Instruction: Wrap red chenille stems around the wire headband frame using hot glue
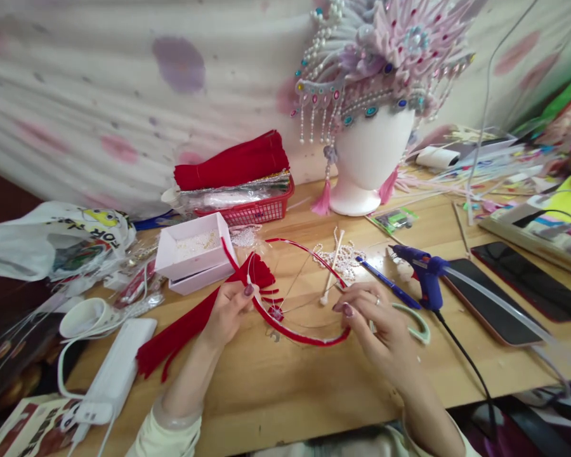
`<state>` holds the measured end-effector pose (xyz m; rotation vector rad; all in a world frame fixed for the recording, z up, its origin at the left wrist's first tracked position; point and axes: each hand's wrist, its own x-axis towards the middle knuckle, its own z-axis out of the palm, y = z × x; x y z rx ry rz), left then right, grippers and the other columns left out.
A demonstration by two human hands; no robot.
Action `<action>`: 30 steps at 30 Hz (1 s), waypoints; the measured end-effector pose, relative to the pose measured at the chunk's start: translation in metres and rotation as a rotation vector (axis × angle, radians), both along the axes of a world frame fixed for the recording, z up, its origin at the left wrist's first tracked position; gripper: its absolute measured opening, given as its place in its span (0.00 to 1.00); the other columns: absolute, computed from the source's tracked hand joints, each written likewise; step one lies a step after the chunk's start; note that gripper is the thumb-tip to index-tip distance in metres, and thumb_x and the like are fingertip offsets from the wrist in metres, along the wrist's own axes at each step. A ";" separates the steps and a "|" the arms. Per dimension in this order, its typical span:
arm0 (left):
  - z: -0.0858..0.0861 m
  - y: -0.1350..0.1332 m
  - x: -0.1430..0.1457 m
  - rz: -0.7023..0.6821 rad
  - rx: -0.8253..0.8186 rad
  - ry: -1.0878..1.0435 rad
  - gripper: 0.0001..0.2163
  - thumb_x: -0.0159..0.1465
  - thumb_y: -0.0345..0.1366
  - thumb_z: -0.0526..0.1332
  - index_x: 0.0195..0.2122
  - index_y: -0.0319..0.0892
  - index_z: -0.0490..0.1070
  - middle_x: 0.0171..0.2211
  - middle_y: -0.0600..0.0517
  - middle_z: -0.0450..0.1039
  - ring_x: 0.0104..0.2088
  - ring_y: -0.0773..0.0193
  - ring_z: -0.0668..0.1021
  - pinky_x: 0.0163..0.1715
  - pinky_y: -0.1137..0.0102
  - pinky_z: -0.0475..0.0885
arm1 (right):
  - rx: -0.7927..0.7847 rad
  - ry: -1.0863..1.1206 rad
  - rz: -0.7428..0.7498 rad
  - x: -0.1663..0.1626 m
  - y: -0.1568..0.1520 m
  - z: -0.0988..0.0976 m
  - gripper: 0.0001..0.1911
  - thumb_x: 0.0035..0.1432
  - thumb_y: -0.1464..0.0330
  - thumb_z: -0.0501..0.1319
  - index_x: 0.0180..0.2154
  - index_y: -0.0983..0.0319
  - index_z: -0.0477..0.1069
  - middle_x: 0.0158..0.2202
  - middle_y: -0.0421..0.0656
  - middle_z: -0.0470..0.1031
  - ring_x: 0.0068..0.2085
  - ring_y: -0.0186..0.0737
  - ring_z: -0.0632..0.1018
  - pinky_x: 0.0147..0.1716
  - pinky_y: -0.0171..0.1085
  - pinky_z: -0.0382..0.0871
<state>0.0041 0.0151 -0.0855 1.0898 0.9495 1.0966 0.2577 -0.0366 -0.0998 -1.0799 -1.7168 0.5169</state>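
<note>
My left hand [231, 312] pinches a thin red curved band [314, 341] on its left side, thumb on top, at a whitish spot. On the opposite side my right hand [378, 320] grips the same band between thumb and fingers. The band forms an open loop above the table, with thin wires crossing inside it. A small dark red piece with a pale centre [276, 313] shows by its lower left arc. Under and beside my left hand lies a bundle of red fuzzy stems [185, 330]. Pale green scissors handles [421, 329] lie partly behind my right hand.
A blue glue gun [426, 273] with its cord, a blue pen [390, 284], and two phones [495, 301] lie to the right. A white mannequin head [374, 149] wears a beaded headdress. White boxes [195, 244], a red basket [266, 208], and a power strip [118, 362] are leftward.
</note>
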 end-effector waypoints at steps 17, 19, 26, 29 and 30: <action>-0.003 -0.044 0.009 0.486 0.049 -0.280 0.16 0.52 0.44 0.77 0.33 0.49 0.71 0.29 0.58 0.66 0.30 0.66 0.70 0.41 0.65 0.71 | 0.102 -0.028 0.128 -0.016 0.010 -0.001 0.17 0.61 0.78 0.62 0.25 0.57 0.61 0.20 0.34 0.58 0.26 0.35 0.67 0.43 0.45 0.77; -0.007 -0.046 0.007 0.487 0.029 -0.317 0.17 0.52 0.46 0.77 0.31 0.49 0.70 0.30 0.57 0.67 0.30 0.66 0.70 0.41 0.65 0.71 | 0.113 -0.036 0.128 -0.017 0.011 0.003 0.17 0.60 0.79 0.62 0.24 0.57 0.61 0.19 0.34 0.58 0.25 0.35 0.66 0.41 0.44 0.77; -0.017 -0.050 -0.001 0.454 -0.001 -0.416 0.23 0.48 0.48 0.79 0.24 0.44 0.66 0.28 0.58 0.69 0.23 0.73 0.65 0.30 0.74 0.67 | 0.163 -0.068 0.190 -0.018 0.015 0.013 0.17 0.59 0.80 0.62 0.24 0.56 0.63 0.17 0.34 0.62 0.24 0.36 0.68 0.39 0.45 0.79; -0.018 -0.050 -0.003 0.464 0.022 -0.432 0.24 0.47 0.49 0.79 0.24 0.43 0.66 0.27 0.59 0.68 0.21 0.75 0.62 0.29 0.75 0.67 | 0.242 -0.125 0.225 -0.018 0.017 0.018 0.17 0.58 0.80 0.63 0.24 0.57 0.63 0.18 0.33 0.63 0.23 0.34 0.68 0.37 0.42 0.80; -0.018 -0.049 -0.003 0.470 0.030 -0.435 0.23 0.47 0.49 0.79 0.24 0.43 0.66 0.25 0.60 0.67 0.20 0.75 0.61 0.29 0.76 0.67 | 0.260 -0.136 0.231 -0.019 0.018 0.020 0.17 0.58 0.81 0.64 0.24 0.57 0.63 0.18 0.33 0.63 0.23 0.34 0.68 0.37 0.41 0.80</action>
